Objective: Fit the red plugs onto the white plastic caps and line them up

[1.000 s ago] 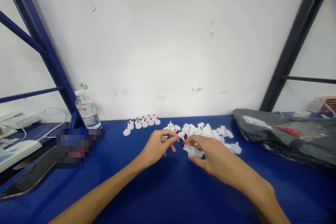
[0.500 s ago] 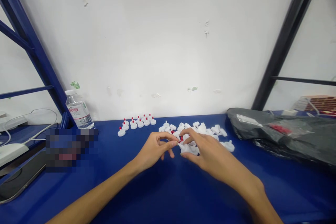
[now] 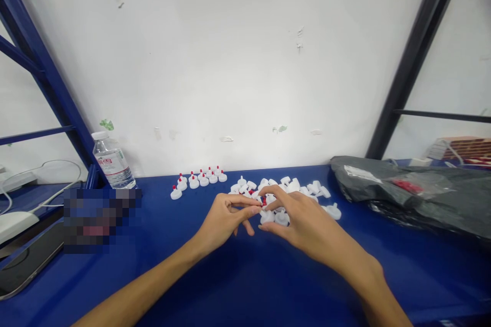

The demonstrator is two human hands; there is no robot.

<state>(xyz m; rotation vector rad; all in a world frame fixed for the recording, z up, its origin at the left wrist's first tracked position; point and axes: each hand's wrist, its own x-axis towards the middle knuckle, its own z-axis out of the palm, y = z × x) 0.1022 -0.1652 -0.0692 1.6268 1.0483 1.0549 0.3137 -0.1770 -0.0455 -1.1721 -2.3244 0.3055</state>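
My left hand [image 3: 228, 217] is closed in a pinch, thumb against index finger, on a small red tip that is mostly hidden by the fingertips. Facing it, my right hand [image 3: 303, 217] curves its thumb and fingers around a white spout cap [image 3: 267, 216], whose spout points up towards the left fingertips. Another white spout cap [image 3: 282, 218] shows just inside the right hand's curve. Behind both hands lies a loose pile of white spout caps [image 3: 293, 185], with a few red tips among them. Several white caps with red tips [image 3: 203, 180] stand upright in rows at the left.
A water bottle [image 3: 114, 162] stands by the blue frame at the left, with a phone [image 3: 30, 260] and white cables nearby. A dark plastic bag [image 3: 387, 189] with a clear packet of red pieces lies at the right. A white wall rises behind the blue table [image 3: 238, 286].
Both hands stay close together with almost the same grip. The right fingers have shifted slightly left around the white cap, and the whole view has moved a little.
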